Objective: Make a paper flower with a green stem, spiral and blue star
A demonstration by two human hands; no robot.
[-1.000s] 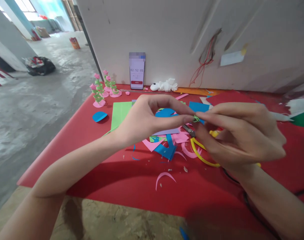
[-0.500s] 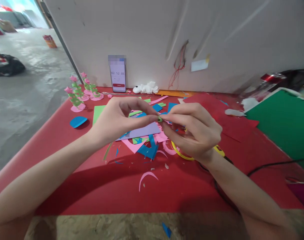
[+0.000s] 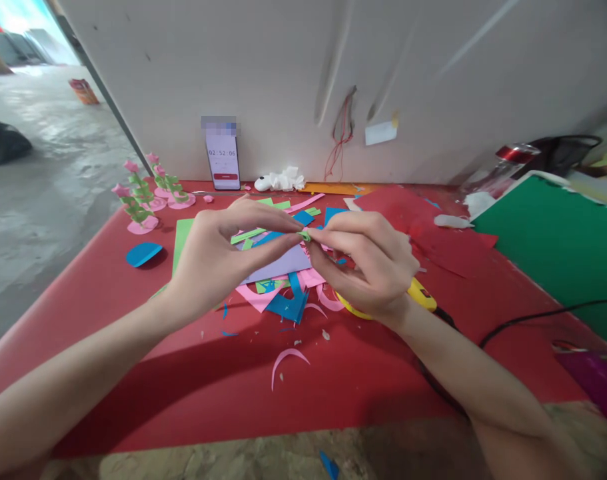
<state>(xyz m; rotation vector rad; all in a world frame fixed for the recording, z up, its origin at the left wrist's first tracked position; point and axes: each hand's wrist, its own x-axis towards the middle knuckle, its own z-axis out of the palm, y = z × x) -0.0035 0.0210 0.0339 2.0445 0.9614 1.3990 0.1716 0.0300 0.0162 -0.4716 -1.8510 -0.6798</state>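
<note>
Between my fingertips is a small folded green paper strip [image 3: 306,236], held above the table. My left hand [image 3: 223,250] pinches its left side between thumb and fingers. From the right, my right hand [image 3: 366,263] grips the same strip at its other side, its fingers curled. Below both hands lies a heap of cut paper: a lilac sheet [image 3: 278,265], a blue piece [image 3: 290,308], and pink and green scraps. A yellow ring-shaped thing [image 3: 350,307] is partly covered by my right hand.
Pink paper flowers on green stems [image 3: 142,200] stand at the back left, near a blue paper disc [image 3: 144,253]. A phone [image 3: 223,160] leans on the wall. At right are a yellow-handled tool [image 3: 422,295] with a black cord and a green board [image 3: 548,233].
The whole view has shifted slightly, so most things appear further left. Both hands keep their pinch on the green strip, with hardly any change of pose.
</note>
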